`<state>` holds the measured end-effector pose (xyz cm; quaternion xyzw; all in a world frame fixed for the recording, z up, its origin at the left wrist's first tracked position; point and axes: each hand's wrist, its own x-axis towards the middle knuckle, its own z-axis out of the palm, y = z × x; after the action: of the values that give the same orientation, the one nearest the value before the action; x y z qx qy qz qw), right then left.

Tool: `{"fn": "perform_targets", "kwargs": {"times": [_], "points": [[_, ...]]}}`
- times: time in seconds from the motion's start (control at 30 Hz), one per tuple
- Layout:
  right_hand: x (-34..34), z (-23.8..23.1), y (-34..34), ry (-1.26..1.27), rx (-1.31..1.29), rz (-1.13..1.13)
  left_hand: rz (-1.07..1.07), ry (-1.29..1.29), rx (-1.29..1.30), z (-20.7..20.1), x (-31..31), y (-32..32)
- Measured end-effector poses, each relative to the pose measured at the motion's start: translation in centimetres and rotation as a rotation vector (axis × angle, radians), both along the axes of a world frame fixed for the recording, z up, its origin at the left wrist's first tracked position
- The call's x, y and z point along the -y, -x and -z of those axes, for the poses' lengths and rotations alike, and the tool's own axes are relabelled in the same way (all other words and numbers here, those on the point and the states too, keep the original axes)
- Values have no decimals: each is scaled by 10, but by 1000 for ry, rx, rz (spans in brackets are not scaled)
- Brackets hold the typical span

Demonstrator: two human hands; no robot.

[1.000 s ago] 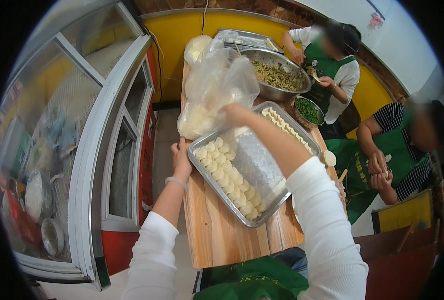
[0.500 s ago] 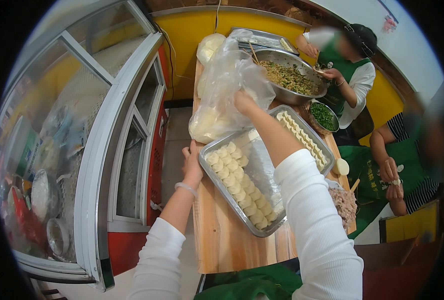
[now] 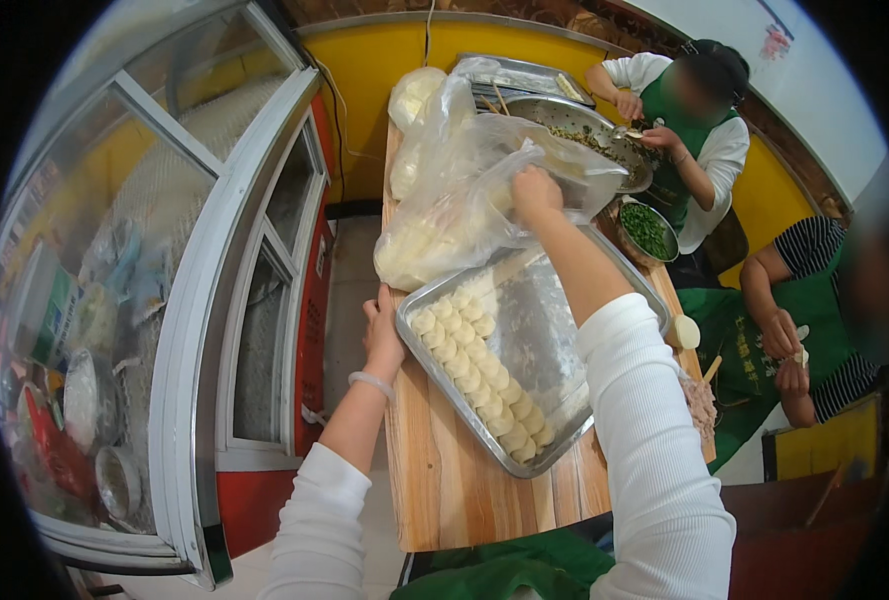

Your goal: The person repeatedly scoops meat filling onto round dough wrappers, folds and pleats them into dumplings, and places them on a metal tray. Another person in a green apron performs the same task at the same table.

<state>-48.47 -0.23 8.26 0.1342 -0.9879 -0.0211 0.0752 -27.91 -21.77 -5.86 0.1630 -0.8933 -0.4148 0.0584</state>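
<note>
My right hand (image 3: 536, 195) is closed on the edge of a clear plastic bag (image 3: 454, 205), lifting part of its film over the far end of the metal tray (image 3: 564, 310). Pale dough masses show through the bag. Overlapping rows of round, pale dough pieces (image 3: 469, 355) lie along the tray's left side; whether they are filled I cannot tell. My left hand (image 3: 382, 335) rests by the table's left edge, beside the tray's corner, with fingers extended and nothing visibly held.
A large steel bowl of chopped filling (image 3: 629, 165), partly under the bag, stands behind a bowl of chopped greens (image 3: 647, 232). Meat filling (image 3: 699, 400) sits right of my arm. Two co-workers in green aprons handle small pieces at right. A glass-fronted cabinet (image 3: 204, 300) stands left.
My right hand has moved right, drawing the bag's film partly over the filling bowl. The pale row along the tray's right side no longer shows. My left hand has barely moved.
</note>
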Motion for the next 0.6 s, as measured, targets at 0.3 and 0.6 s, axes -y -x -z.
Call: {"fn": "perform_targets", "kwargs": {"times": [0.3,0.6], "points": [[27,66,69,209,64,-87,31,30,1,2,-1,2],[90,91,78,319,337,41,-62,-20,73,8,20,-32]]}}
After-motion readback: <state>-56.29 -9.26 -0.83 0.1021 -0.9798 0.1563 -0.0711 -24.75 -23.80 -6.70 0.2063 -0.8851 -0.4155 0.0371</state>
